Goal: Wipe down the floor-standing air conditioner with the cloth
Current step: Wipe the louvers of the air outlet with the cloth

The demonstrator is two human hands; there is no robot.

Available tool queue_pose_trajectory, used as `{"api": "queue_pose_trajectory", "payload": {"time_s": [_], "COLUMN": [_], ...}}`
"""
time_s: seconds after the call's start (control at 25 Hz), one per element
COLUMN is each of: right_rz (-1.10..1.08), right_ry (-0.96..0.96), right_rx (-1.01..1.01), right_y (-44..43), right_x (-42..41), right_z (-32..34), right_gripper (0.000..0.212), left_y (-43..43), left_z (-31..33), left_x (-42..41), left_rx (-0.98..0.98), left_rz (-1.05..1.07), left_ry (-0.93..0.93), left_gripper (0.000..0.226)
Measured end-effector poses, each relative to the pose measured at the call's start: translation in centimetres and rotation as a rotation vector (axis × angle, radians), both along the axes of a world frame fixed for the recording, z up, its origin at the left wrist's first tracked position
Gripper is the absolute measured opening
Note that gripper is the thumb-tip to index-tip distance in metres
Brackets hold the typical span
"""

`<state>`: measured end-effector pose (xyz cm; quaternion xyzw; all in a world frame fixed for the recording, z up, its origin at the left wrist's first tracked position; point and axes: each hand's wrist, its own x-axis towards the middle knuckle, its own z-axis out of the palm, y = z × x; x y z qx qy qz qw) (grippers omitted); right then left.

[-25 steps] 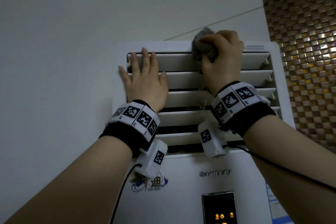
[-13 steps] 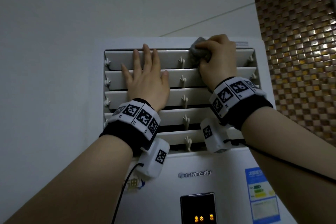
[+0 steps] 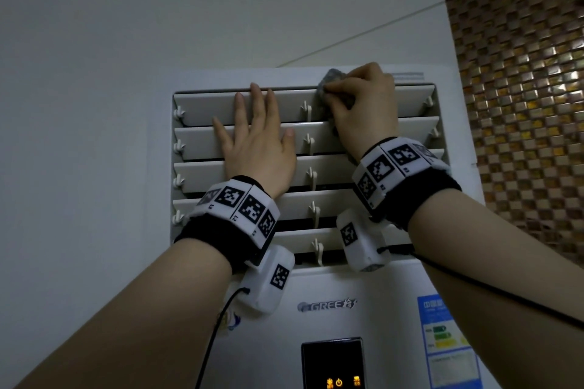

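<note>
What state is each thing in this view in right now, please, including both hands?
left hand: open, flat on the upper louvres.
right hand: grips the cloth, holding it against the top slat.
cloth: bunched up, pressed to the top slat.
louvres: tilted, with dark gaps between the lower ones.
display panel: lit, orange icons showing.

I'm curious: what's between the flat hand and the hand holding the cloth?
Head view: only vent slats and small white clips lie between the left hand and the right hand holding the cloth.
</note>
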<state>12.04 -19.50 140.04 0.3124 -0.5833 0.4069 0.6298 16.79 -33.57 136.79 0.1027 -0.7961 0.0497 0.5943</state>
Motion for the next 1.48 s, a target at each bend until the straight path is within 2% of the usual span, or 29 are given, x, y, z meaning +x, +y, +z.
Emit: {"api": "queue_pose_trajectory", "payload": {"time_s": [0.12, 0.28, 0.44, 0.64, 0.8, 1.0, 1.2, 1.4, 1.48], "right_rz": [0.008, -0.006, 0.034, -0.043, 0.004, -0.070, 0.033, -0.058, -0.028], "right_ry": [0.035, -0.029, 0.041, -0.046, 0.043, -0.090, -0.010, -0.169, -0.159], "right_rx": [0.080, -0.045, 0.107, -0.040, 0.160, -0.054, 0.119, -0.092, -0.053], "right_y": [0.4, 1.5, 1.2, 2.6, 2.3, 4.4, 4.9, 6.9, 6.4], "right_x": [-0.1, -0.7, -0.4, -1.3, -0.9, -2.0, -1.7, -2.8, -2.4], "right_z": [0.0, 0.1, -0.1, -0.1, -0.3, -0.2, -0.5, -0.3, -0.3], "right_gripper": [0.016, 0.017, 0.018, 0.019, 0.020, 0.020, 0.018, 0.018, 0.018], "left_y": [0.3, 0.5, 1.5, 2.3, 3.1, 3.6, 5.6, 5.9, 6.1], "left_z": [0.0, 0.0, 0.0, -0.1, -0.1, 0.1, 0.4, 0.3, 0.2], "left_x": [-0.3, -0.4, -0.9, -1.3, -1.8, -1.7, -2.5, -2.7, -2.7], "left_rx": [0.002, 0.017, 0.014, 0.012, 0.010, 0.048, 0.041, 0.049, 0.045], "left_rz": [-0.001, 0.000, -0.011, -0.033, -0.041, -0.060, -0.103, -0.100, -0.102], "left_ry": [0.005, -0.002, 0.000, -0.007, -0.011, -0.016, -0.027, -0.033, -0.041], "left_gripper": [0.061, 0.061, 0.061, 0.061, 0.060, 0.060, 0.060, 0.059, 0.059]}}
